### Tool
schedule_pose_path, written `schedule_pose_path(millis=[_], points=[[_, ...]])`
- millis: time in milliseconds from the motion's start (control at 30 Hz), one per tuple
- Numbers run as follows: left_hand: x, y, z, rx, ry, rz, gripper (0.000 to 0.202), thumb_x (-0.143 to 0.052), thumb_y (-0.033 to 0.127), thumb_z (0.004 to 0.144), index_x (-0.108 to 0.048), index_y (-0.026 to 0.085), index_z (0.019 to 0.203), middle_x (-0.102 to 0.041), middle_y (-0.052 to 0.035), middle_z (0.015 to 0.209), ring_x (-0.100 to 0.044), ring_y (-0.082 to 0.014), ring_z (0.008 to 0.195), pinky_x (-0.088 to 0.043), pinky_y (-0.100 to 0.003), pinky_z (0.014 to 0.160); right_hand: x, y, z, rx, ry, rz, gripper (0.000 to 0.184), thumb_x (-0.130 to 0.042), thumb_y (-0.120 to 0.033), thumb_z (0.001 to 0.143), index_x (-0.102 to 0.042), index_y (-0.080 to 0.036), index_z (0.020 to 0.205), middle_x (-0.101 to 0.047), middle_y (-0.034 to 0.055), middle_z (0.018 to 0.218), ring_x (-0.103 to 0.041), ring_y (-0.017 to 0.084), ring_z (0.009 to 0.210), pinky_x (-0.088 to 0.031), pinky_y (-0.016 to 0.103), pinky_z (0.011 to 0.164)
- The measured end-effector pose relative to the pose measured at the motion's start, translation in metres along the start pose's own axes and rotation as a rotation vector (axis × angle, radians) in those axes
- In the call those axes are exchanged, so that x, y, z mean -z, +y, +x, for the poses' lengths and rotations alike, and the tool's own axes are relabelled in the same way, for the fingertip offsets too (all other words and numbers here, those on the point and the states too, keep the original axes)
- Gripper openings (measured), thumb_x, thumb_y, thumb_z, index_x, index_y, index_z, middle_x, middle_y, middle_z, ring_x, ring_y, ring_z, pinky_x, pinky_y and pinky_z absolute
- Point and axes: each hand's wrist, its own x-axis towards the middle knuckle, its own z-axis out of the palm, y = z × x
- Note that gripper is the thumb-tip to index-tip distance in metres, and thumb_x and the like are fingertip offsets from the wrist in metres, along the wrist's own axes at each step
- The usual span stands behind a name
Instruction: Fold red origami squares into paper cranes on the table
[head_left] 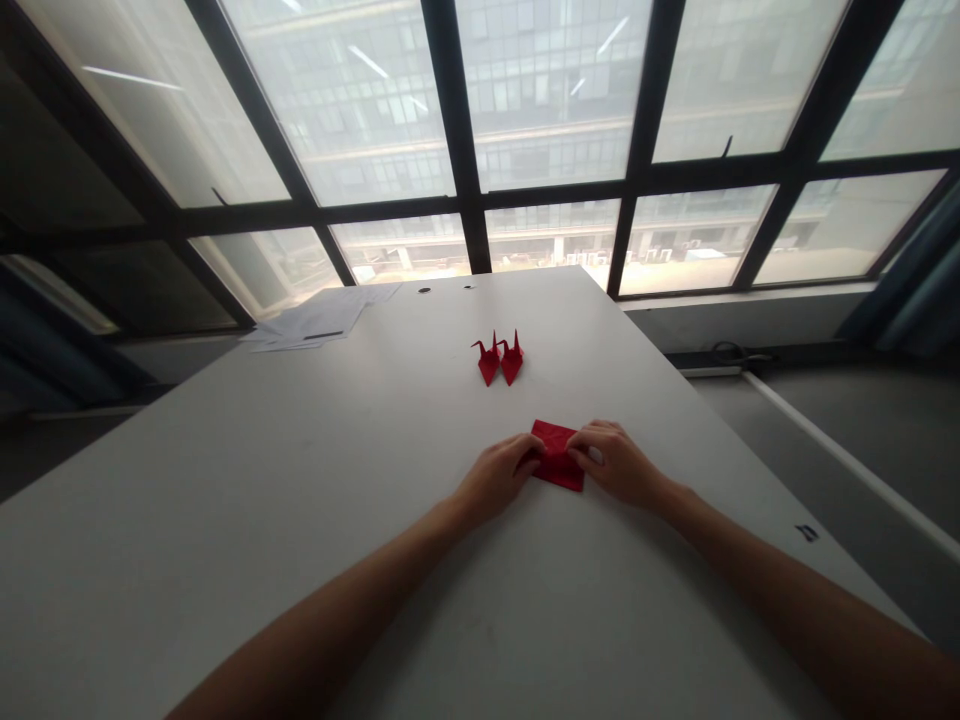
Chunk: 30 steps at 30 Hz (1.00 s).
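A folded red paper (556, 456) lies flat on the white table (300, 480) in front of me. My left hand (496, 476) presses its left edge with curled fingers. From the other side, my right hand (616, 462) pinches and presses the right edge. Both hands touch the paper at once. Farther back stand two finished red paper cranes (500, 357), side by side and upright, apart from my hands.
A loose stack of white sheets (319, 318) lies at the table's far left corner. Two small dark holes (424, 290) sit near the far edge. Large windows with black frames rise behind the table. The table's right edge drops to the floor.
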Motion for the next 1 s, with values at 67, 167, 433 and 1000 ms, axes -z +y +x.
schedule_pose_path(millis=[67, 167, 433, 1000], points=[[0.0005, 0.0001, 0.0002, -0.010, -0.008, 0.000, 0.017, -0.055, 0.016, 0.091, -0.064, 0.023, 0.103, -0.070, 0.0000, 0.100, -0.064, -0.0158, 0.089, -0.048, -0.026, 0.083, -0.0009, 0.0012, -0.0003, 0.001, -0.002, 0.017, 0.018, -0.062, -0.018, 0.086, -0.070, -0.024, 0.101, -0.072, 0.0028, 0.090, -0.061, 0.021, 0.086, -0.041, 0.039, 0.091], [0.0014, 0.0004, 0.0005, -0.028, -0.012, -0.016, 0.018, -0.053, 0.013, 0.091, -0.065, 0.022, 0.101, -0.069, -0.0005, 0.099, -0.064, -0.0155, 0.088, -0.048, -0.026, 0.083, -0.0018, 0.0030, -0.0007, -0.024, 0.015, 0.019, 0.032, -0.064, -0.017, 0.084, -0.067, -0.025, 0.116, -0.072, 0.0041, 0.097, -0.061, 0.022, 0.090, -0.041, 0.042, 0.094], [-0.0008, -0.0023, 0.0003, -0.095, -0.013, -0.111, 0.030, -0.044, 0.009, 0.094, -0.072, 0.020, 0.092, -0.070, -0.0041, 0.107, -0.065, -0.0159, 0.095, -0.049, -0.027, 0.089, -0.0045, 0.0058, 0.0004, -0.025, 0.010, -0.028, 0.013, -0.066, -0.018, 0.084, -0.072, -0.025, 0.094, -0.067, 0.0041, 0.094, -0.058, 0.022, 0.093, -0.043, 0.038, 0.088], [0.0025, 0.0000, -0.0003, -0.144, -0.037, 0.149, 0.033, -0.053, 0.012, 0.092, -0.071, 0.026, 0.116, -0.069, -0.0046, 0.119, -0.064, -0.0198, 0.109, -0.045, -0.035, 0.105, 0.0034, 0.0038, -0.0025, 0.014, -0.063, -0.119, 0.024, -0.065, -0.029, 0.090, -0.072, -0.031, 0.112, -0.066, 0.0060, 0.107, -0.058, 0.024, 0.102, -0.045, 0.041, 0.092]])
